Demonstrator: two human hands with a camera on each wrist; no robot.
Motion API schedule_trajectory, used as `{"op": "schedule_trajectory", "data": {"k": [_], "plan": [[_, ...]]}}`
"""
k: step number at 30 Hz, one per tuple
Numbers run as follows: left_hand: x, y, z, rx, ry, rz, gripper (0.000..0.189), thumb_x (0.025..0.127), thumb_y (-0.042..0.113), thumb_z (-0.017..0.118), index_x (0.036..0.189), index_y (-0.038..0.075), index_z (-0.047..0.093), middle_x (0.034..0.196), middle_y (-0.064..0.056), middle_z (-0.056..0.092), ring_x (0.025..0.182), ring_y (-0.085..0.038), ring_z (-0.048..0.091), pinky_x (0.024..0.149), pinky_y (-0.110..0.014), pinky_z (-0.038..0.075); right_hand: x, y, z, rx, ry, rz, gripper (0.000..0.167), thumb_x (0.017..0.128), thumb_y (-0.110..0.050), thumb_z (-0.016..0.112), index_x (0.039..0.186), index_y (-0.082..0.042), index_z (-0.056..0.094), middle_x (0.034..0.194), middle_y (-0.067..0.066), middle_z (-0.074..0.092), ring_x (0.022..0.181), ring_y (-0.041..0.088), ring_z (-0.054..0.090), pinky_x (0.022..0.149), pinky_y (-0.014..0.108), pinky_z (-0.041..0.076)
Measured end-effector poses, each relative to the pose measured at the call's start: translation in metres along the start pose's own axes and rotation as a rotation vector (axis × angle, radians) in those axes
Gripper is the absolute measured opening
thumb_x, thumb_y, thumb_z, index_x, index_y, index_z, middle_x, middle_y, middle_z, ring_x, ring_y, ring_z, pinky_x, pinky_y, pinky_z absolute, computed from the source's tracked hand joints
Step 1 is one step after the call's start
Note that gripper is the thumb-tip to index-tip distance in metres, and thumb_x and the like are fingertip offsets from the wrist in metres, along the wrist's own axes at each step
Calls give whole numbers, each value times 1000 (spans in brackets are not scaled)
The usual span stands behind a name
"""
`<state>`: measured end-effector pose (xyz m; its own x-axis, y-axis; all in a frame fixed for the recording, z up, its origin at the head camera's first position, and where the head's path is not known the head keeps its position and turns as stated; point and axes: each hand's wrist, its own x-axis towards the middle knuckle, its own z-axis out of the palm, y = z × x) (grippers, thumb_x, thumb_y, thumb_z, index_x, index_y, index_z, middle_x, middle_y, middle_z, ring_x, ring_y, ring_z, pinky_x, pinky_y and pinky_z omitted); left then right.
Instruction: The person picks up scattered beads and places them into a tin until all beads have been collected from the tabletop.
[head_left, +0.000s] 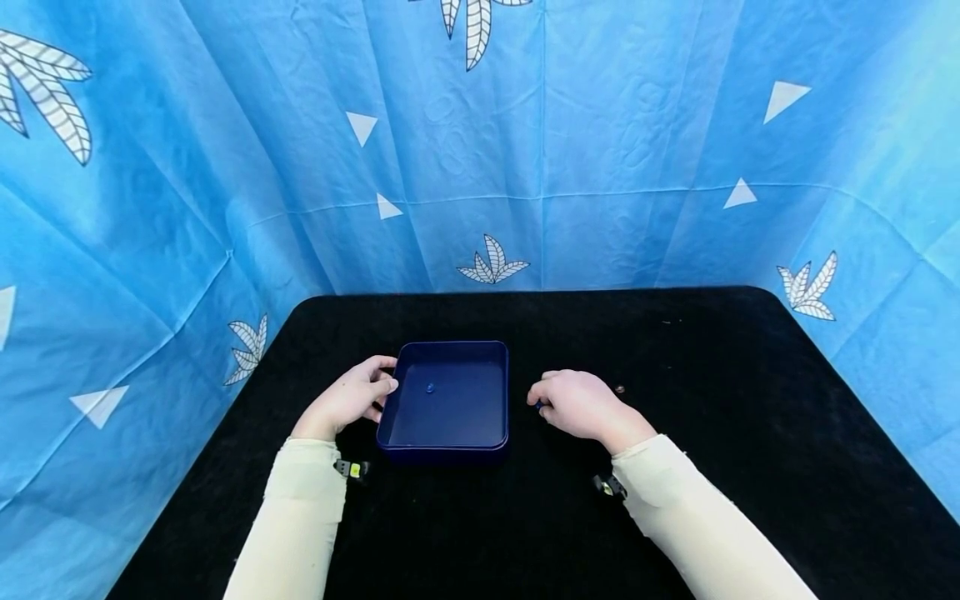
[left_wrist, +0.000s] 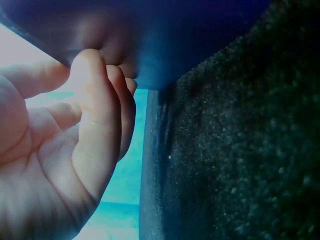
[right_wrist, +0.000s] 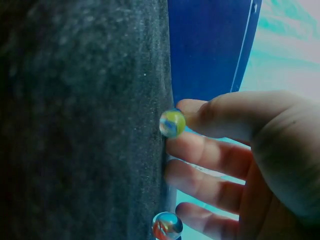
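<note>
A square dark blue box [head_left: 450,444] stands on the black table with a small blue marble [head_left: 431,387] inside it. My left hand [head_left: 352,398] is at the box's left side. Its bent fingertips rest against the outer wall [left_wrist: 165,45], and the thumb tip is at the rim. My right hand [head_left: 581,406] is low over the table, right of the box. Between thumb and index finger it pinches a clear marble [right_wrist: 172,123] with yellow-green and blue swirls. Another marble [right_wrist: 167,225], with orange and blue inside, lies on the cloth near the little finger.
The black cloth-covered table [head_left: 465,533] reaches back to a blue curtain [head_left: 600,125] printed with white leaves and triangles. The curtain hangs behind the table and along both sides. In the head view, the loose marble [head_left: 619,389] lies just beyond my right wrist.
</note>
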<state>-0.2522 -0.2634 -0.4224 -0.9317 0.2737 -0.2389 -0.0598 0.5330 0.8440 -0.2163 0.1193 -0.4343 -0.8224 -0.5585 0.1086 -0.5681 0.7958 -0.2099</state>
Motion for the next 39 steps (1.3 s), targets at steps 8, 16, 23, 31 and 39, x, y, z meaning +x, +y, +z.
{"op": "schedule_trajectory", "data": {"k": [8,16,23,31,39], "plan": [[-2,2,0,5,-1,-1,50,105,15,51,152,4,36,118,-22,56,91,-31,63,69,-41,58,-1,0,1,5,17,4,18,87,-8,73,98,-22,76,97,-8,66,85,14,65,76,37,55],[-1,0,-1,0,-8,5,51,105,14,51,152,3,36,117,-23,56,91,-32,63,69,-41,58,-1,0,0,22,8,6,18,86,-6,72,95,-21,76,95,-7,65,85,14,65,75,36,55],[-3,5,-1,-12,-15,7,52,106,13,50,153,1,33,119,-25,55,94,-36,63,68,-41,58,-1,-1,0,23,8,8,16,87,-6,72,92,-21,75,93,-9,63,84,13,64,74,36,55],[-1,1,-1,8,-10,-2,51,105,15,51,153,4,36,117,-21,57,91,-31,63,70,-42,58,-1,0,0,23,-2,27,16,87,-8,71,90,-23,73,91,-11,61,82,12,62,72,36,54],[-1,-1,-2,8,-11,-5,52,106,16,51,153,5,35,117,-21,57,91,-30,63,70,-41,58,0,1,1,24,6,36,14,89,-8,71,92,-21,74,92,-9,62,85,13,63,74,36,55]]}}
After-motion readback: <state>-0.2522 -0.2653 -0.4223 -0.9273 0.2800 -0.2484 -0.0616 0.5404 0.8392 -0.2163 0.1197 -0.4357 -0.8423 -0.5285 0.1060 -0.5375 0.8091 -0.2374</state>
